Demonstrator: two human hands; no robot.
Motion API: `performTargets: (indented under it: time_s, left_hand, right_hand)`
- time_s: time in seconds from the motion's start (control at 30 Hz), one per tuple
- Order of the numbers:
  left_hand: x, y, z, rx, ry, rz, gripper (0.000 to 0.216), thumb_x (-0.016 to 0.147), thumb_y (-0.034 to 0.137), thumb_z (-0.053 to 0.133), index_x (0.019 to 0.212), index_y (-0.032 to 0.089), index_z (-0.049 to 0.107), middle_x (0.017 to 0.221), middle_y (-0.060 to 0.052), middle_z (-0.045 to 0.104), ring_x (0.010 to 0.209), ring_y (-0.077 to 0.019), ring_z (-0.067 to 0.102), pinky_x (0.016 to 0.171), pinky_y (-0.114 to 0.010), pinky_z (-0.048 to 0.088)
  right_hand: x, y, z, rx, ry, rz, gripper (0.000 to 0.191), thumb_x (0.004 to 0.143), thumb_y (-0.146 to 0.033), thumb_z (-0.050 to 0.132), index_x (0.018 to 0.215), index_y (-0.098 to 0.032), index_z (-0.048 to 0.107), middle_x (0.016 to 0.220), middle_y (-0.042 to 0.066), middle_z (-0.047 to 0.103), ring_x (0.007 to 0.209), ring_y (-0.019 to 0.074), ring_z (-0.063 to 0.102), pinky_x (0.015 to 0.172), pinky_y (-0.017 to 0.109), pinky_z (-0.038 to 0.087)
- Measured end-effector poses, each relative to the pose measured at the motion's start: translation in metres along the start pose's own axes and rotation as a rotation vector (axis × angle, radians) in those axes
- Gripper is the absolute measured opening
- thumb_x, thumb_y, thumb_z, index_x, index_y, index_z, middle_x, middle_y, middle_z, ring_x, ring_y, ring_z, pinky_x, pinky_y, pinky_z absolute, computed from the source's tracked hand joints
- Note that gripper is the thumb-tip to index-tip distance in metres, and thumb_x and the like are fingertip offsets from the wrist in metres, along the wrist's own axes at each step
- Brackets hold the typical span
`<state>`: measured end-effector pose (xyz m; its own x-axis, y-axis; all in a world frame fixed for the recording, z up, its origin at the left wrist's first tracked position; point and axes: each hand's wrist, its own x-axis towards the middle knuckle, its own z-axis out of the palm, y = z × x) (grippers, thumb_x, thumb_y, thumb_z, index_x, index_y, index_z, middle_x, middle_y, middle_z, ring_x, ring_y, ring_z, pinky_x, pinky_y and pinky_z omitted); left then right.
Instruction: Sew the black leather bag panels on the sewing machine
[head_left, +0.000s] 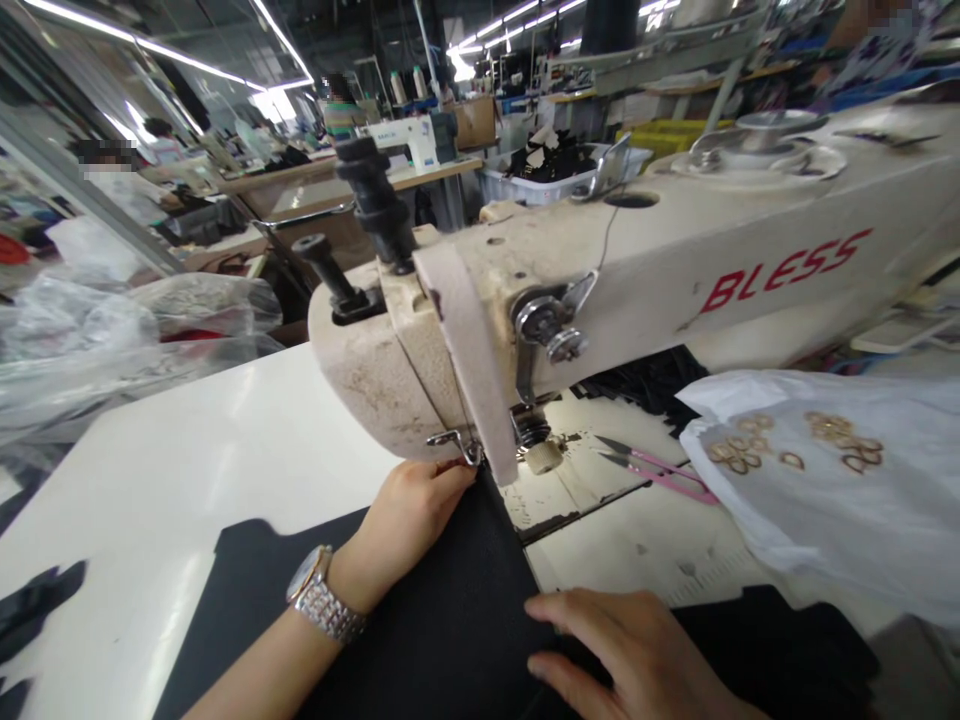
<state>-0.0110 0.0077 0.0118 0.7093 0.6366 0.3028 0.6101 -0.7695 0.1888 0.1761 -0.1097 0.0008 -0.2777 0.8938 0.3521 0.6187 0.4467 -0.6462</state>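
A large black fabric piece (450,610) lies on the white table, its upper end under the head of a sewing machine (420,360) marked BLESS. My left hand (412,510), with a metal watch (322,595) on its wrist, has its fingers pressed together on the fabric, right beside the presser foot area. Its fingertips are partly hidden by the machine head. Near the fabric's right edge, my right hand (615,640) rests with thumb and forefinger apart, touching the cloth. Pink-handled thread snips (660,472) lie on the machine bed to the right.
A white plastic bag (817,530) with several gold-coloured rings (832,430) lies at right. More black fabric (780,630) is under my right forearm. Black scraps (45,600) lie at far left. Clear plastic wrapping (135,320), a tub (555,185) and co-workers (124,190) are beyond.
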Motion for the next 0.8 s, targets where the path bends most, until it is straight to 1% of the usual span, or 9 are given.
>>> performTargets:
  time_s: [0.13,0.2,0.4,0.5,0.6,0.73,0.8]
  left_hand:
    - [-0.001,0.0,0.007,0.043,0.133,-0.034,0.022,0.084,0.02,0.042,0.076,0.013,0.061,0.065,-0.006,0.062,0.057,-0.0152,0.057,0.053,-0.025,0.046]
    - [-0.001,0.0,0.009,0.073,0.161,-0.046,0.023,0.084,0.02,0.042,0.074,0.013,0.062,0.063,-0.006,0.061,0.055,-0.0147,0.057,0.051,-0.024,0.045]
    - [-0.001,0.001,0.008,0.055,0.145,-0.053,0.025,0.084,0.021,0.041,0.074,0.014,0.062,0.062,-0.005,0.062,0.055,-0.0141,0.058,0.052,-0.023,0.047]
    - [-0.001,-0.001,0.008,0.023,0.127,-0.051,0.024,0.084,0.022,0.041,0.075,0.014,0.062,0.064,-0.005,0.062,0.056,-0.014,0.058,0.051,-0.023,0.047]
    - [-0.003,-0.004,0.009,-0.018,0.113,-0.043,0.02,0.084,0.021,0.043,0.079,0.014,0.061,0.072,-0.006,0.064,0.063,-0.0146,0.06,0.057,-0.024,0.048]
    - [-0.004,-0.007,0.011,-0.034,0.116,-0.029,0.017,0.083,0.019,0.044,0.083,0.015,0.061,0.075,-0.005,0.065,0.066,-0.0146,0.06,0.06,-0.024,0.049]
    - [-0.003,-0.008,0.012,-0.035,0.132,-0.028,0.017,0.083,0.018,0.045,0.081,0.014,0.061,0.073,-0.005,0.064,0.064,-0.0147,0.06,0.059,-0.025,0.048]
  right_hand:
    - [-0.001,0.0,-0.001,-0.013,-0.019,-0.025,0.032,0.089,-0.039,0.028,0.09,-0.021,0.055,0.071,-0.003,0.066,0.06,0.0119,0.063,0.053,0.021,0.046]
    - [-0.001,-0.001,-0.001,-0.023,-0.021,-0.033,0.033,0.089,-0.039,0.028,0.091,-0.021,0.055,0.07,-0.003,0.066,0.059,0.0124,0.063,0.051,0.022,0.045]
    - [-0.001,-0.004,-0.003,-0.06,-0.01,-0.024,0.036,0.089,-0.039,0.025,0.086,-0.02,0.056,0.066,-0.002,0.066,0.056,0.013,0.062,0.051,0.023,0.046]
    - [-0.002,-0.003,-0.001,-0.049,-0.009,-0.019,0.032,0.088,-0.037,0.031,0.085,-0.02,0.057,0.065,-0.001,0.065,0.055,0.0129,0.062,0.049,0.022,0.045]
    - [-0.002,-0.001,0.003,-0.015,-0.016,0.003,0.028,0.087,-0.034,0.035,0.082,-0.02,0.058,0.063,-0.001,0.065,0.054,0.0117,0.061,0.05,0.02,0.044]
    - [-0.003,0.002,0.007,0.001,-0.045,0.031,0.032,0.088,-0.037,0.032,0.081,-0.022,0.059,0.064,-0.002,0.065,0.056,0.0127,0.062,0.051,0.022,0.044]
    - [-0.003,0.002,0.007,-0.012,-0.064,0.033,0.033,0.088,-0.038,0.031,0.081,-0.022,0.059,0.065,-0.002,0.065,0.057,0.0134,0.062,0.052,0.022,0.045]
